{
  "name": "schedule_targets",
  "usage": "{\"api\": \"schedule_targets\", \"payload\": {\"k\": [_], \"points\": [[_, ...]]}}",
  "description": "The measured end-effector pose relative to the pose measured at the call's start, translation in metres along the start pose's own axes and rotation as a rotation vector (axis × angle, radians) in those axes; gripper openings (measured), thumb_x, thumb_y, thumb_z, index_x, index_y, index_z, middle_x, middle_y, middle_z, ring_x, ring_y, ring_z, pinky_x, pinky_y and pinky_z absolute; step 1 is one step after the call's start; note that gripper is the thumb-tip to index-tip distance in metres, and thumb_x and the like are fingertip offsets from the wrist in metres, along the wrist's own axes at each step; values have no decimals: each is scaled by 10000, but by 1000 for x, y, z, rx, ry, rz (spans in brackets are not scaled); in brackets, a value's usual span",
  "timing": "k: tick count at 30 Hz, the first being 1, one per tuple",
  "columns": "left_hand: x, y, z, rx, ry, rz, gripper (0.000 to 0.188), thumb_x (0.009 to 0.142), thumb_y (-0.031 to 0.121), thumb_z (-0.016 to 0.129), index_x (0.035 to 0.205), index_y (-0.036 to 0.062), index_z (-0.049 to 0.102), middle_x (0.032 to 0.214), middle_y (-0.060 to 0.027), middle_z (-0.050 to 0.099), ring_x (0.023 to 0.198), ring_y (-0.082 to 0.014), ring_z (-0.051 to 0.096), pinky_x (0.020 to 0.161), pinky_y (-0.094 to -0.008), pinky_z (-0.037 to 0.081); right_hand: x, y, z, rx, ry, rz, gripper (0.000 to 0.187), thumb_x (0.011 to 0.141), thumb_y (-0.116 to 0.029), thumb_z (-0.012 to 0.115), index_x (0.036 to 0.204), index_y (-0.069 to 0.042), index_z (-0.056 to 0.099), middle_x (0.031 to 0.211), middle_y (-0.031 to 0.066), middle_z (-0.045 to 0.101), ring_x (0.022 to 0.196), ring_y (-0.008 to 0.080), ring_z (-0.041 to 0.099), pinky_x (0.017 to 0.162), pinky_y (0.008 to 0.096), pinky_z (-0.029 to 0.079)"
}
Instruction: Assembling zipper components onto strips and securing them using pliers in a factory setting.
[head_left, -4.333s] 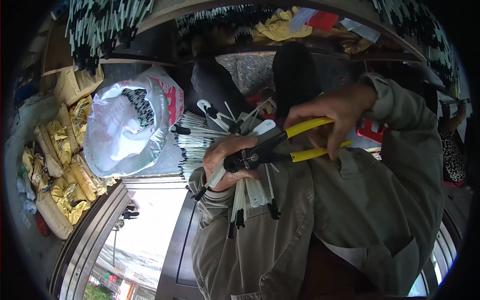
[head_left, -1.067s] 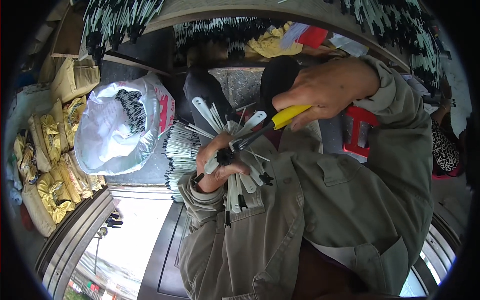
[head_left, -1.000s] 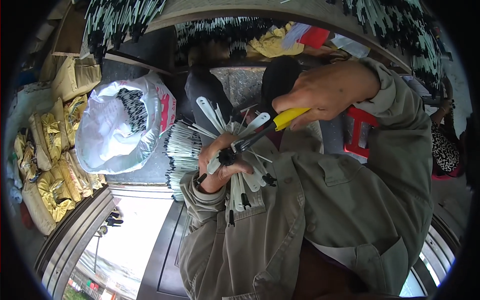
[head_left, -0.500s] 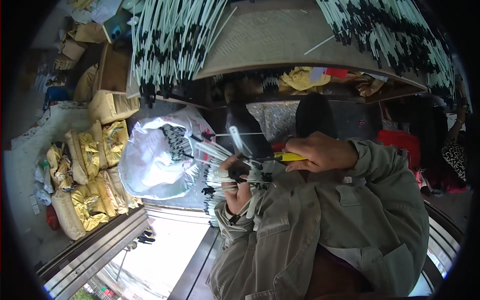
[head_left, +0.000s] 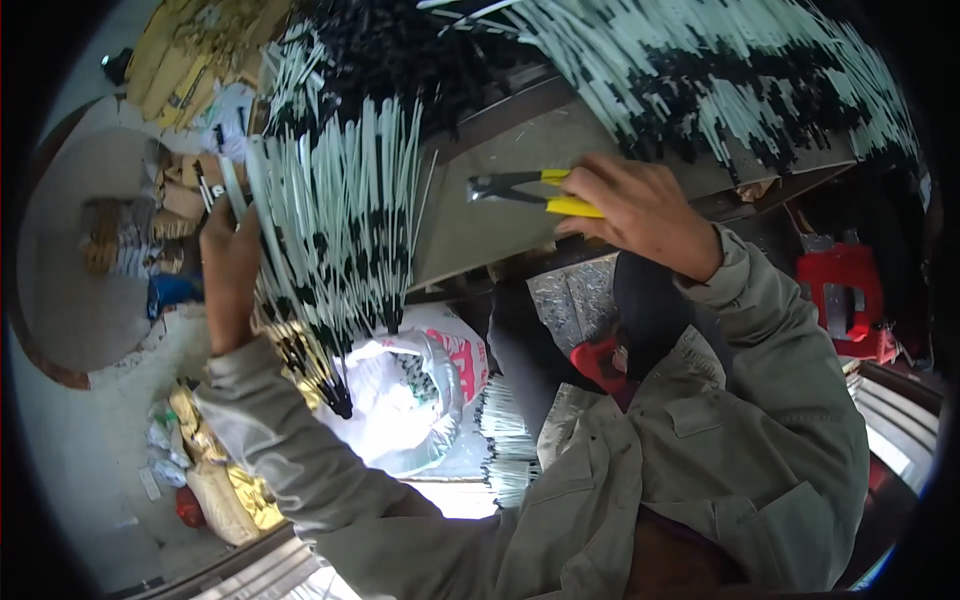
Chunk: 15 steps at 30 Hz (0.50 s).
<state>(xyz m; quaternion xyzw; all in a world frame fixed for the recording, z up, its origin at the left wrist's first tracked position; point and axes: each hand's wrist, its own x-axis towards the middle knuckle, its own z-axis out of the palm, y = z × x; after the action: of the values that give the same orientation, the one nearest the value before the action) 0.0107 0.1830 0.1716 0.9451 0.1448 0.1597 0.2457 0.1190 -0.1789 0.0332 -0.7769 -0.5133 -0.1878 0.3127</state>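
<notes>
My right hand is closed around the yellow handles of a pair of end-cutting nippers. Their dark jaws point left over the table, with nothing seen between them. My left hand is stretched out to the far left, at the outer edge of a bundle of thin white rods with black ends. Between its thumb and fingers are a few white rods; their lower ends are hidden by the hand. The bundle overhangs the table's left end, its black tips pointing toward me.
A larger heap of white rods covers the back right of the table. Below the bundle stands a white plastic sack with small pieces inside. More rods lie beside it. A red stool is at the right.
My left hand has gone from beside my lap, where it held several rods, out to the bundle at far left. My right hand has risen over the table with the nippers. The view has shifted.
</notes>
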Motion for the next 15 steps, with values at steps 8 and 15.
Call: {"api": "schedule_targets", "payload": {"k": [8, 15], "points": [[48, -40, 134, 604, 343, 305, 448, 840, 297, 562, 1070, -82, 491, 1022, -308, 489, 922, -450, 496, 765, -459, 430, -4, 19, 18, -317, -112, -85, 369, 667, -384, 642, 879, -118, 501, 834, 20, 442, 824, 172, 478, 631, 271, 423], [45, -14, 118, 806, 439, 281, 397, 854, 337, 525, 1104, 28, 528, 1107, -154, 486, 1027, -328, 450, 838, -444, 355, -10, 7, 33, -323, -51, -116, 369, 636, -391, 651, 783, -86, 505, 772, 31, 440, 802, 179, 466, 612, 315, 428]]}}
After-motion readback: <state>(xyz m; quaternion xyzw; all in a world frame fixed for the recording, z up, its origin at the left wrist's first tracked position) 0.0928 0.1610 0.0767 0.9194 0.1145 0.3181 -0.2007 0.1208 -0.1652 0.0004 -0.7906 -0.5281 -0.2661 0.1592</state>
